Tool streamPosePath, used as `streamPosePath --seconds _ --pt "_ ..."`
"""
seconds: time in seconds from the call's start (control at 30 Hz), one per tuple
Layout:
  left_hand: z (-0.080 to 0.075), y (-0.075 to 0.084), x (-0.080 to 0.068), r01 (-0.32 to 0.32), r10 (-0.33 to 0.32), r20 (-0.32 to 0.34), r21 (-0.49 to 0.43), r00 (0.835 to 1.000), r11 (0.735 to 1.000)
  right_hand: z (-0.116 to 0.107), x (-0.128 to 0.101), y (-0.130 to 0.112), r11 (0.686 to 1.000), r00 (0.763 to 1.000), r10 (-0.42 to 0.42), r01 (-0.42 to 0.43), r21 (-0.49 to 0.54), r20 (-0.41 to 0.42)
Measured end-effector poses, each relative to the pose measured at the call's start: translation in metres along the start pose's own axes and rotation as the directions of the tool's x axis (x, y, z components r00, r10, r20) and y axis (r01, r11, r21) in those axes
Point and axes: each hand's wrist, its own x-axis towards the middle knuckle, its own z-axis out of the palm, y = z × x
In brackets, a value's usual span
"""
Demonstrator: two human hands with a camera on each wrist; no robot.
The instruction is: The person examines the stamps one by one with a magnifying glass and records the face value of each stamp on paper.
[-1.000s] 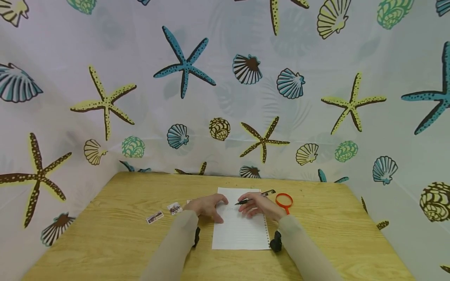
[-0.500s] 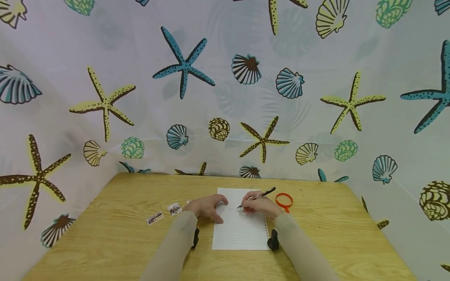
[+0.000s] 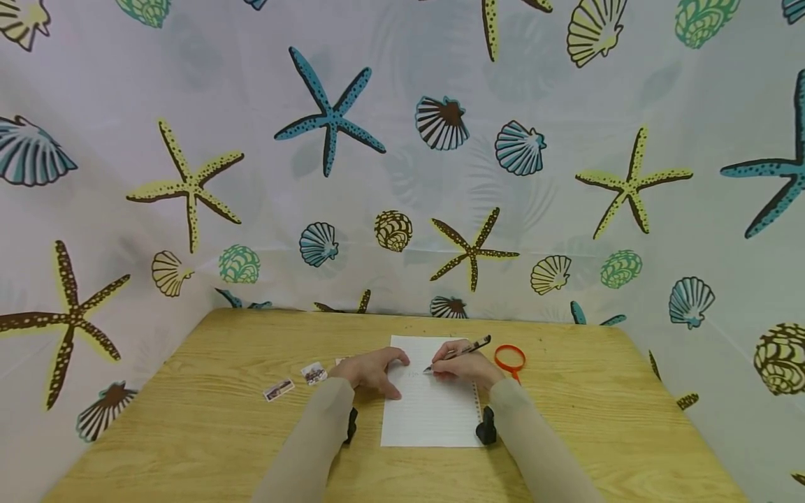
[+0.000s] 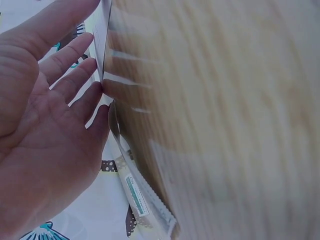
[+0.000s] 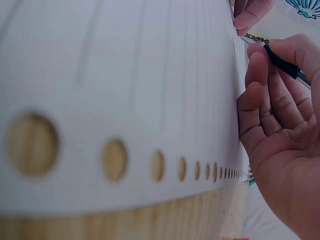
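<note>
The right hand (image 3: 467,366) held a black pen (image 3: 458,353) in a writing grip, fingers curled round the barrel, and the pen's long axis ran aslant: tip down toward the left on the lined sheet of paper (image 3: 431,412), cap end raised toward the desk's far right corner. The tip met the paper in its upper half, just beside the fingertips of the left hand (image 3: 372,372), so the nib lay between the two hands, with the right hand on the punched-hole edge of the sheet. The left hand lay flat, fingers straight and released, pressing the paper's left edge against the desk (image 3: 189,426); it grasped nothing. The sheet sat at the middle of the desk, its long sides running toward the near edge. An orange magnifying glass (image 3: 509,359) lay just right of the writing hand, and two small picture cards (image 3: 295,381) lay left of the flat hand.
</note>
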Motion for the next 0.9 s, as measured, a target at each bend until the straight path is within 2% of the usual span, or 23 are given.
streamPosePath --seconds 0.63,0.9 --pt "0.0007 -0.0012 -0.0001 0.005 -0.006 -0.002 -0.027 1.0 1.0 0.0044 -0.0011 -0.0006 0.999 1.0 0.008 -0.009 -0.033 -0.028" --pt "0.001 -0.0014 0.0006 0.007 -0.007 -0.007 -0.011 1.0 1.0 0.0043 0.0008 0.0013 1.0 0.999 0.021 -0.022 -0.022 -0.028"
